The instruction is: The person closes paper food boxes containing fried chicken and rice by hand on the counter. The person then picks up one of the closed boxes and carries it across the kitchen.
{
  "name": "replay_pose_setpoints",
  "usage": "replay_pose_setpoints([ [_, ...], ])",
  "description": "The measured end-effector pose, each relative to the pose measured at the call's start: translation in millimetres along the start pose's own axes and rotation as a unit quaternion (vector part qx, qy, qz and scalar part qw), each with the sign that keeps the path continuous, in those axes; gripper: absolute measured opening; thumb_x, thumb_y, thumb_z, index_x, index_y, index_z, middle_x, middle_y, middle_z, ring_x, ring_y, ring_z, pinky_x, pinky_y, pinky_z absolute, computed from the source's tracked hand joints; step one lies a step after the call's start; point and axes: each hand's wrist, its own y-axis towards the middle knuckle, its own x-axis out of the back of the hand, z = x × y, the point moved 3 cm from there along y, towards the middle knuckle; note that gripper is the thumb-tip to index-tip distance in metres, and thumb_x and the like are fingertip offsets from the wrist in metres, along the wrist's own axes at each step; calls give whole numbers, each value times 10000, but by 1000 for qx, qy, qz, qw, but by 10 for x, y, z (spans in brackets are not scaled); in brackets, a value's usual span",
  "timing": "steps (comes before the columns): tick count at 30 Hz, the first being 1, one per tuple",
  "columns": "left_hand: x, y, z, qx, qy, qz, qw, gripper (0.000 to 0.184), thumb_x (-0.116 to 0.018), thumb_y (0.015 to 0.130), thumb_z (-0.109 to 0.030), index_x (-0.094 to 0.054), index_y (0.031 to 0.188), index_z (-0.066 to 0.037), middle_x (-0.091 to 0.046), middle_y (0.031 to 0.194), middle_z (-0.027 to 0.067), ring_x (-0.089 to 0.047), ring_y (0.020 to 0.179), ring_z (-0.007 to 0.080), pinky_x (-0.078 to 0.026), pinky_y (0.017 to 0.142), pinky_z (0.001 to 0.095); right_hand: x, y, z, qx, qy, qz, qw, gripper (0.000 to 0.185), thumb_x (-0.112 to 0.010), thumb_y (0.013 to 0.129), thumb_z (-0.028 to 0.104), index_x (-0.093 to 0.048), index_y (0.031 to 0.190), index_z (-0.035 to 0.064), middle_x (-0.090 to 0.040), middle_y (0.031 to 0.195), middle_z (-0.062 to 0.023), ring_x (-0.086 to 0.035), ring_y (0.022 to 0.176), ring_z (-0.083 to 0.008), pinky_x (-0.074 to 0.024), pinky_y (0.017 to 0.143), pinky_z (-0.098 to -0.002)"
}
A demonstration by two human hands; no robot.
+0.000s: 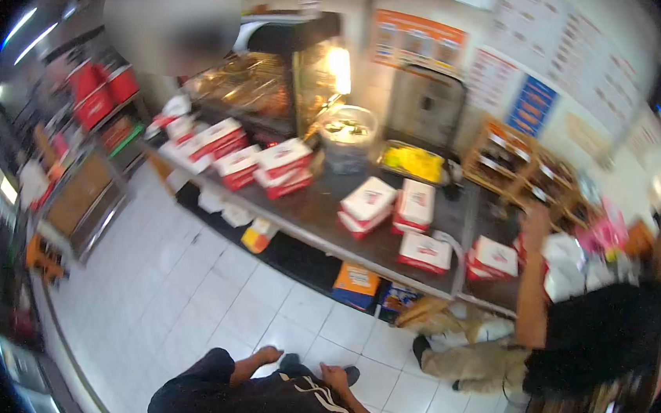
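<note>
At the bottom, my left hand (269,354) hangs low in front of my dark shirt, its fingers loosely curled and nothing visible in them. My right hand (335,378) is beside it, also curled, with no object showing. Both are above the tiled floor, away from the counter and touching nothing. Nearest on the counter (313,225) are red-and-white cardboard food boxes: one lies near the front edge (425,252), with another box (368,197) and an upright-looking box (414,206) behind it. Fine finger detail is small and blurred.
A co-worker in a black top (602,333) reaches over the counter's right end. More boxes (283,163) stand left, before a lit food display (254,90). A clear tub (348,141), a tray of yellow food (411,161) and a wooden rack (500,158) line the back.
</note>
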Motion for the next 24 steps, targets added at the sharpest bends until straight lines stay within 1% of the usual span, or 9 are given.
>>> replay_pose_setpoints([
  [3, 284, -761, 22, 147, -459, -107, 869, 488, -520, 931, -407, -596, 1121, 37, -695, 992, 165, -660, 824, 272, -520, 751, 399, 102, 62, 500, 48, -14, -13, 999, 474, -604, 880, 438, -644, 709, -2, -600, 572, -101, -557, 501, -185, -450, 524, -361],
  [5, 27, -1039, 285, 139, -561, -157, 801, 419, -564, 926, -347, -602, 1131, 17, -699, 952, 133, -652, 794, 205, -523, 728, 351, -44, 301, 704, 78, 6, 33, 996, 427, -623, 875, 402, -661, 691, 19, -601, 559, -62, -557, 503, -153, -452, 514, -334],
  [8, -283, -1834, 648, 207, -542, -163, 798, 307, -565, 911, -282, -684, 1052, -37, -716, 889, 126, -685, 816, 202, -536, 740, 352, -589, 883, 1195, 132, -36, 79, 988, 338, -625, 865, 369, -693, 712, 75, -669, 648, -99, -639, 605, -235, -500, 608, -359],
  [9, -792, -1750, 1124, 151, -425, -233, 862, 294, -553, 917, -288, -723, 957, -51, -720, 833, 92, -690, 775, 202, -536, 723, 353, -795, 1039, 1438, 144, -22, 100, 984, 299, -642, 858, 342, -697, 720, 82, -671, 651, -87, -633, 599, -218, -497, 605, -342],
  [14, -530, -3024, 2352, 240, -501, -314, 770, 368, -573, 917, -382, -730, 900, -50, -686, 717, 100, -647, 619, 176, -523, 620, 335, -2171, 1721, 2099, 206, -135, 134, 960, 290, -599, 854, 327, -702, 752, 76, -679, 710, -103, -640, 666, -225, -503, 644, -355],
  [16, -368, -3495, 2922, 276, -571, -401, 662, 443, -597, 891, -441, -710, 790, -25, -613, 598, 88, -575, 514, 164, -455, 470, 315, -2904, 2073, 2032, 294, -343, 180, 874, 304, -587, 832, 337, -694, 762, 61, -669, 713, -102, -621, 674, -212, -493, 645, -347],
  [18, 34, -4040, 3332, 332, -562, -475, 590, 466, -566, 911, -412, -667, 703, -8, -602, 566, 85, -573, 516, 163, -466, 524, 325, -3374, 1987, 1975, 203, -461, 294, 812, 385, -540, 836, 413, -691, 776, 64, -665, 735, -146, -625, 669, -272, -497, 663, -400],
  [19, 135, -4225, 3576, 334, -568, -508, 555, 473, -561, 913, -418, -666, 704, -7, -608, 576, 88, -579, 530, 163, -472, 544, 324, -3402, 1698, 2216, 164, -487, 348, 784, 451, -430, 913, 438, -695, 958, 76, -687, 996, -161, -640, 930, -386, -504, 834, -485],
  [24, -13, -4930, 5192, 358, -536, -631, 432, 379, -554, 890, -351, -692, 797, -11, -689, 760, 119, -654, 759, 233, -503, 721, 341, -4359, 1855, 2724, 104, -534, 401, 737, 471, -440, 909, 469, -685, 952, 69, -682, 930, -168, -651, 833, -339, -511, 747, -474],
])
